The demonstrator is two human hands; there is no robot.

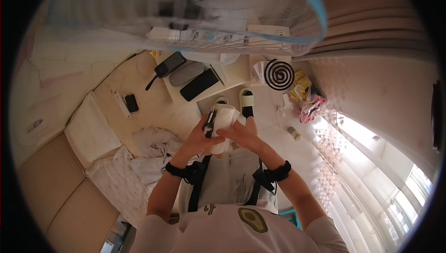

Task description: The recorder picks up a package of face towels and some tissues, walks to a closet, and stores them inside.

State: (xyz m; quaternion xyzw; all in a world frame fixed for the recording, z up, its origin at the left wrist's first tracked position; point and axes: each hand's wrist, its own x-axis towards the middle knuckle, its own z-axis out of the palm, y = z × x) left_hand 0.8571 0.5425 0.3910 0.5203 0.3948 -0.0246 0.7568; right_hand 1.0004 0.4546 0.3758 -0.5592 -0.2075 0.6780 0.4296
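In front of my lap I hold a white, roll-shaped thing (225, 117) that looks like soft paper. My left hand (200, 135) is closed round its left side, with the thumb across it. A dark, slim object (210, 122) with a yellowish end lies along that hand's fingers; its kind is unclear. From the right, my right hand (241, 134) grips the same white roll, thumb on top and fingers partly hidden behind it. Both wrists wear black straps with small boxes.
A blue-rimmed fan (320, 14) fills the top. Beyond my hands, a low table (234, 73) bears a dark power bank (170, 64), a grey case (186, 74) and a black case (200, 84). A black spiral coil (279, 74) and colourful packages (306, 100) are right; crumpled bedding (121, 178) is left.
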